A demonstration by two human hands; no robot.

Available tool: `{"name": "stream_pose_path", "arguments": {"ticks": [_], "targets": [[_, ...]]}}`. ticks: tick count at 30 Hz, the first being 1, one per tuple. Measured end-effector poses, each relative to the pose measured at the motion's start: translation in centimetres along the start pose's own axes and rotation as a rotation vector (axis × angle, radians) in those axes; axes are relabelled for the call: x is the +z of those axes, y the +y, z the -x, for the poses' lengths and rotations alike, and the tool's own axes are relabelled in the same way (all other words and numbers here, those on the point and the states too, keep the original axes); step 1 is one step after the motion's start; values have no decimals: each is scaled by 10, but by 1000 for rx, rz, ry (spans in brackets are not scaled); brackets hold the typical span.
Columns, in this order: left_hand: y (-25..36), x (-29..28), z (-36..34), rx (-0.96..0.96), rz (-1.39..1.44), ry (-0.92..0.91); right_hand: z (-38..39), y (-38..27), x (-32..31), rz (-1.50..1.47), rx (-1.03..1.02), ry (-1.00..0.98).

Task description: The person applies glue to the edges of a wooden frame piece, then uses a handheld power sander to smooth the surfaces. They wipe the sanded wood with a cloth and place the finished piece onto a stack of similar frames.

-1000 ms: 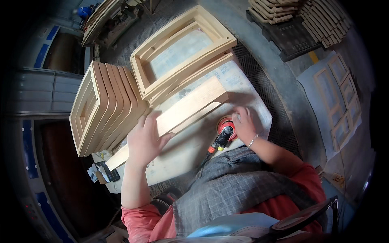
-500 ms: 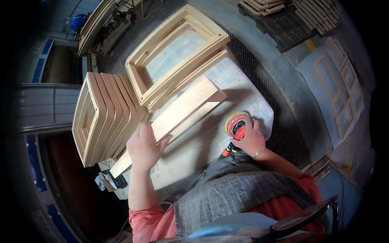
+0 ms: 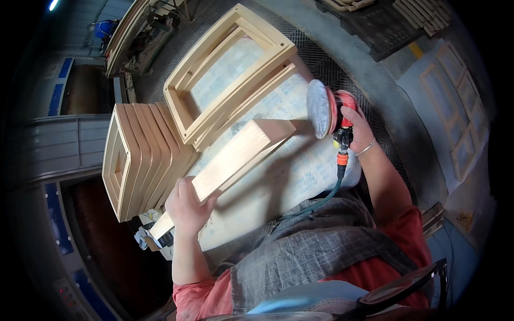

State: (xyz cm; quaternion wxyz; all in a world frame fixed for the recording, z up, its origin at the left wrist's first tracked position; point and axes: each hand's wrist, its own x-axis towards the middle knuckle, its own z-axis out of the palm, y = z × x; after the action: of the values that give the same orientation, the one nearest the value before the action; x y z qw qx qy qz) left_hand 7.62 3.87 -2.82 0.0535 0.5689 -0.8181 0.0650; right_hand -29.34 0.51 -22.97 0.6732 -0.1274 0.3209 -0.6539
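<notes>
- Since the earlier frame, my right hand (image 3: 360, 129) has raised the sander (image 3: 342, 104) higher and tipped its pad (image 3: 319, 111) to face left;
- At far left, stacked frames (image 3: 144, 163) stand on edge, packed close, probably to save room;
- My left hand (image 3: 187, 206) grips the wooden piece (image 3: 238, 155), fingers over it, thumb along the near side, seemingly to keep it from shifting;
- That piece slants across the surface (image 3: 321, 163), in front of more frames (image 3: 238, 91) laid one upon another; it looks pale, straight-edged, bright on top, with fine grain barely showing;
- At right, my fingers are closed round the sander's red body, pad apart from the wood, its teal hose (image 3: 329, 197) hanging below, presumably out of the way.
</notes>
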Motion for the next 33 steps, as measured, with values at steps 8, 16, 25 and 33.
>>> {"name": "stream_pose_path", "arguments": {"ticks": [8, 16, 25, 33], "targets": [[-1, -3, -6, -4, -45, -14, -41, -4, 50, 590, 229, -370], [2, -2, -11, 23, 14, 32, -22, -77, 133, 661, 86, -548], [-4, -6, -16, -51, 20, -44, 15, -131, 235, 1886, -413, -629], [-13, 0, -14, 30, 7, 13, 30, -82, 294, 1919, -545, -1013]]}}
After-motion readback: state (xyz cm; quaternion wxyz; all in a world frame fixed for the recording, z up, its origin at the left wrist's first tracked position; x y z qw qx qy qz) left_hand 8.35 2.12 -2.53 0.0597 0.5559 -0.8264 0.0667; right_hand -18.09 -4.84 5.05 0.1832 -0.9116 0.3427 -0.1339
